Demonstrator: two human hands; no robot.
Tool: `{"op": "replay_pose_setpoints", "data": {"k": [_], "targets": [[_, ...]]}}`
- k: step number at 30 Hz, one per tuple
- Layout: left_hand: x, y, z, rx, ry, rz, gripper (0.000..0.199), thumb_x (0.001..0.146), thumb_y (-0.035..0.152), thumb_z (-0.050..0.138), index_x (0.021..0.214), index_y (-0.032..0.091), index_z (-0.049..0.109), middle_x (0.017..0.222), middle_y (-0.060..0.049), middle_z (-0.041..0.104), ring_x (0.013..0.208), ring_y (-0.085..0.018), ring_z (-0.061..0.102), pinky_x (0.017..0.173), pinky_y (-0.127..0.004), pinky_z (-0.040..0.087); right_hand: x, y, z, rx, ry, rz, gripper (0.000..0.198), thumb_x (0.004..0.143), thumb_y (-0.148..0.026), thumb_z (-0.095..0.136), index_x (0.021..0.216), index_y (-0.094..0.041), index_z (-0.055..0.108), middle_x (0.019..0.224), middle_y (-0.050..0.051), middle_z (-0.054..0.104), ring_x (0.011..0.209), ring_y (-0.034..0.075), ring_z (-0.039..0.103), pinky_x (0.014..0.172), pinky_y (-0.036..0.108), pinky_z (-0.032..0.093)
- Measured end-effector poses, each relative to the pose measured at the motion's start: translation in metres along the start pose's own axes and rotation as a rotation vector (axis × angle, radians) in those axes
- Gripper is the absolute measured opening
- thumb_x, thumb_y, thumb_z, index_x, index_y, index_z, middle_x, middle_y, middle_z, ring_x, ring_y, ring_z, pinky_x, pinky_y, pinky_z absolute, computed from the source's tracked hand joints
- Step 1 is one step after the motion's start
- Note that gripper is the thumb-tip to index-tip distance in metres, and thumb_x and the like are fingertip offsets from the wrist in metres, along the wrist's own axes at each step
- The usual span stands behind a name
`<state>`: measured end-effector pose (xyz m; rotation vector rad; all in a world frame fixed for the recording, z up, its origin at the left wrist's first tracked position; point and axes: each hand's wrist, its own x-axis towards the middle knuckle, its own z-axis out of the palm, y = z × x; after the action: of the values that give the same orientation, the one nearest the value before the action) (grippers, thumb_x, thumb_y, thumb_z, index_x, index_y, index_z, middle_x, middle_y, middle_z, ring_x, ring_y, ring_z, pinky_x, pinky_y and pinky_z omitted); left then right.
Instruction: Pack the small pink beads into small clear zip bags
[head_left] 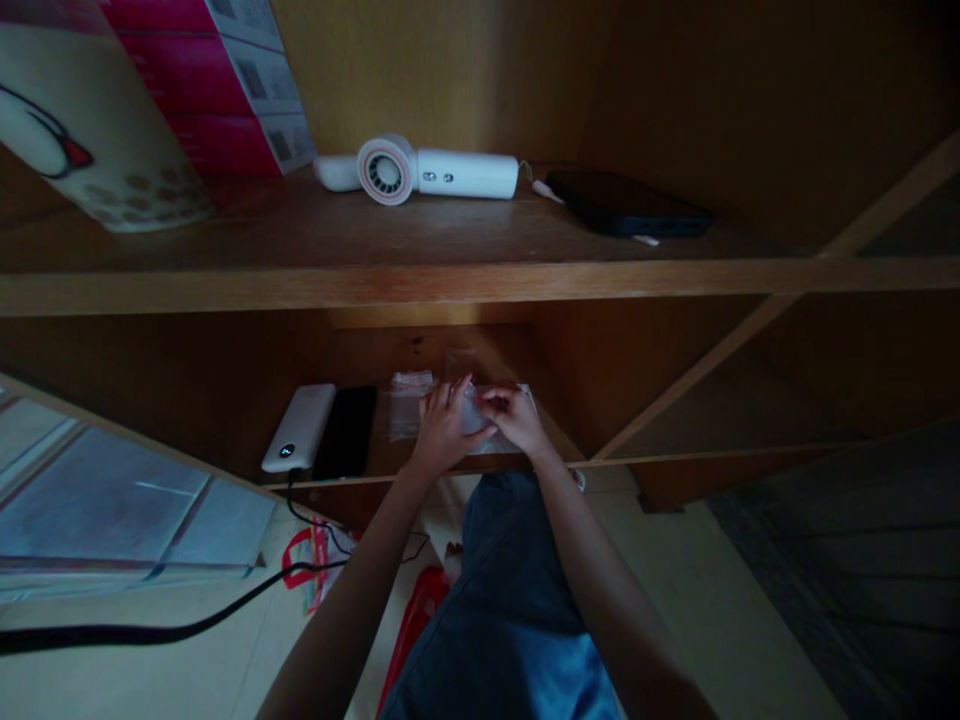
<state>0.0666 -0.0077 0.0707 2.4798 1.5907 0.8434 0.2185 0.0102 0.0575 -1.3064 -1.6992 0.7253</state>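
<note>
One left hand (444, 428), one right hand (517, 415), one power bank (301, 425) near left, one cup (97, 130) far left, one fan (466, 175), one phone (626, 200) far right (the clear bags (406, 412) overlap, beyond counting).

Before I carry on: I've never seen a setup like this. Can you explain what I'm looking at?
There is no machine here, just a person's two bare hands. The single picture comes from a camera worn on the head, looking forward and down.

On the brown wooden lower shelf, from left to right, lie a white rounded power bank, a flat black rectangular object and some clear plastic bags. The left hand is spread over a clear thin plastic sheet or bag; the right hand has its fingertips drawn together at it, though the exact grip is too small to tell.
</note>
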Motion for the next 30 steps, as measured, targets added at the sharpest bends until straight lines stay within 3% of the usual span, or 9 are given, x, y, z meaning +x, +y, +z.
{"op": "replay_pose_setpoints", "data": {"k": [5,12,18,22,26,28,30], "targets": [[0.0,-0.005,0.008,0.055,0.051,-0.056,0.077,0.072,0.06,0.055,0.134,0.019,0.034,0.125,-0.013,0.05,0.114,-0.029,0.045,0.094,-0.042,0.033,0.0,-0.003,-0.001,0.144,-0.044,0.095,0.02,0.074,-0.037,0.057,0.068,-0.019,0.064,0.066,0.0,0.063,0.06,0.013,0.055,0.062,0.024,0.041],[0.001,-0.014,0.006,0.119,-0.045,-0.006,0.075,0.073,0.06,0.054,0.134,0.02,0.036,0.121,-0.013,0.054,0.113,-0.029,0.047,0.094,-0.042,0.033,0.0,-0.007,-0.002,0.09,-0.062,0.098,0.026,0.075,-0.039,0.055,0.06,-0.018,0.06,0.06,-0.001,0.058,0.057,0.011,0.052,0.056,0.022,0.039],[0.003,-0.019,0.007,0.082,-0.07,0.012,0.067,0.075,0.059,0.053,0.13,0.023,0.041,0.118,-0.01,0.057,0.114,-0.027,0.047,0.094,-0.04,0.036,0.002,-0.005,-0.001,0.084,-0.078,0.034,0.028,0.077,-0.039,0.053,0.059,-0.019,0.059,0.06,-0.001,0.059,0.06,0.013,0.054,0.06,0.023,0.04],[0.004,-0.02,0.01,0.058,-0.081,0.019,0.057,0.077,0.055,0.053,0.123,0.024,0.047,0.115,-0.008,0.059,0.111,-0.025,0.05,0.093,-0.039,0.038,0.003,-0.003,-0.004,0.131,-0.1,0.067,0.03,0.079,-0.044,0.051,0.067,-0.019,0.064,0.068,0.0,0.065,0.068,0.015,0.059,0.064,0.024,0.044],[0.003,-0.02,0.014,0.024,-0.055,0.007,0.051,0.077,0.054,0.053,0.118,0.023,0.052,0.108,-0.008,0.063,0.102,-0.025,0.055,0.09,-0.038,0.04,0.004,0.007,-0.016,0.168,0.052,0.142,0.033,0.083,-0.045,0.046,0.087,-0.019,0.067,0.088,0.004,0.07,0.081,0.018,0.063,0.073,0.028,0.046],[0.003,-0.019,0.017,0.005,-0.049,-0.01,0.051,0.077,0.055,0.053,0.117,0.023,0.052,0.105,-0.007,0.064,0.099,-0.024,0.057,0.089,-0.037,0.041,0.003,0.014,-0.025,0.059,0.139,0.138,0.03,0.084,-0.041,0.047,0.091,-0.019,0.067,0.092,0.005,0.07,0.084,0.018,0.063,0.076,0.029,0.046],[0.001,-0.019,0.02,-0.003,-0.054,-0.019,0.052,0.076,0.056,0.053,0.117,0.024,0.052,0.104,-0.007,0.064,0.098,-0.023,0.057,0.089,-0.036,0.042,0.001,0.02,-0.035,-0.069,0.138,0.136,0.025,0.082,-0.036,0.05,0.09,-0.02,0.067,0.089,0.005,0.07,0.081,0.018,0.064,0.073,0.028,0.046]]}}
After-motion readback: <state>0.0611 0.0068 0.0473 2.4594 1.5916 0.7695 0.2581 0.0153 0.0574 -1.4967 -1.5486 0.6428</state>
